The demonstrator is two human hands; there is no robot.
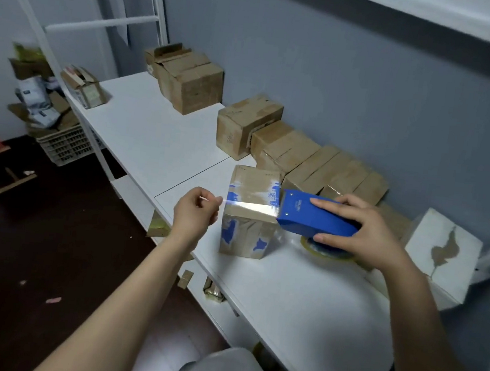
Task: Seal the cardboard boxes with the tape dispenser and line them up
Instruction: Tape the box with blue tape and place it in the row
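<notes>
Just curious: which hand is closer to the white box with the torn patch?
Right. The right hand, gripping the tape dispenser, is just left of the white box; the left hand, pinching tape, is beyond the cardboard box.

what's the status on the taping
Left hand pinches the tape, right hand grips the blue tape dispenser. Tape stretched across top of the blue-marked cardboard box. Nothing in the way.

L grip point(195, 212) pinches tape point(250, 207) end, fingers curled; R grip point(364, 228) wraps round tape dispenser point(304, 214) w/ thumb underneath.
</notes>
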